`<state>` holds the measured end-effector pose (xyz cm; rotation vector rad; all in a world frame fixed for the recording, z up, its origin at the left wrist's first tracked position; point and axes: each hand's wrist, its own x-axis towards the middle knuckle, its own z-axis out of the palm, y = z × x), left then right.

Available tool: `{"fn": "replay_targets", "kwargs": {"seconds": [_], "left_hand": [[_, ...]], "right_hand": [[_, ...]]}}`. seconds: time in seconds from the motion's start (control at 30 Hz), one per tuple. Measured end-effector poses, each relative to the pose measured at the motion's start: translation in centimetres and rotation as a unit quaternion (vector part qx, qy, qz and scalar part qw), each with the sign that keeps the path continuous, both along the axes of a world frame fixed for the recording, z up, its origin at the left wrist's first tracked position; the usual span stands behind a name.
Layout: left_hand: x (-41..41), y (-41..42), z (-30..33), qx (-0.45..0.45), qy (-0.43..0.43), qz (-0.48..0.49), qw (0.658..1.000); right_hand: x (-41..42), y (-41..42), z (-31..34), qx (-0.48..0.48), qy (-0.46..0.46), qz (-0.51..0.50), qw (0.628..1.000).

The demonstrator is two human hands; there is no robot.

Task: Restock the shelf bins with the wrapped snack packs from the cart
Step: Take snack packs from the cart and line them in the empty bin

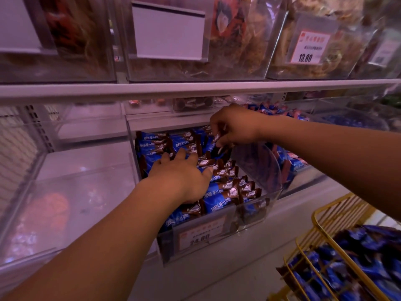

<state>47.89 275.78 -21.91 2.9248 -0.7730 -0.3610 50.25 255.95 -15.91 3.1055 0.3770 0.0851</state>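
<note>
My right hand (235,127) pinches a wrapped snack pack (218,141) between curled fingers and thumb, holding it by its upper end just over the back of the clear shelf bin (256,222). My left hand (184,178) lies flat, fingers straight and slightly spread, pressing down on the blue-and-brown packs (221,199) already in the bin.

To do this step well, I judge I should lower the pinched pack into the back row in line with its neighbours, and let go only once it rests there, while the flat hand keeps the front rows from sliding or tipping. The curved clear divider (260,168) stands just beside my right wrist, so I want to avoid knocking it.

Both forearms reach forward and up from the lower edge of view, the left one straight into the bin, the right crossing in from the right side with the wrist bent downward. More packs wait in the yellow wire cart (321,227) at lower right.
</note>
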Motion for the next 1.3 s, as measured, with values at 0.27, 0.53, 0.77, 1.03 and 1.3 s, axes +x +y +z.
{"fn": "replay_targets", "kwargs": {"seconds": [0.27,0.53,0.77,1.03,1.3], "left_hand": [[0.0,-0.1,0.0,0.001,0.003,0.007,1.0],[0.2,-0.1,0.0,0.003,0.012,0.003,1.0],[1.0,-0.5,-0.3,0.026,0.033,0.003,0.999],[-2.4,-1.6,2.7,-0.159,-0.231,-0.023,0.96],[-13.6,-11.6,1.9,-0.21,-0.133,-0.418,0.874]], "right_hand": [[-0.9,-0.1,-0.9,-0.201,-0.041,-0.023,0.978],[1.0,0.4,-1.8,-0.265,0.109,-0.067,0.956],[1.0,0.4,-1.9,-0.412,0.121,0.006,0.903],[-6.5,-0.4,2.0,-0.298,-0.033,-0.005,0.954],[-27.1,-8.7,-2.3,-0.037,0.068,-0.154,0.985]]}}
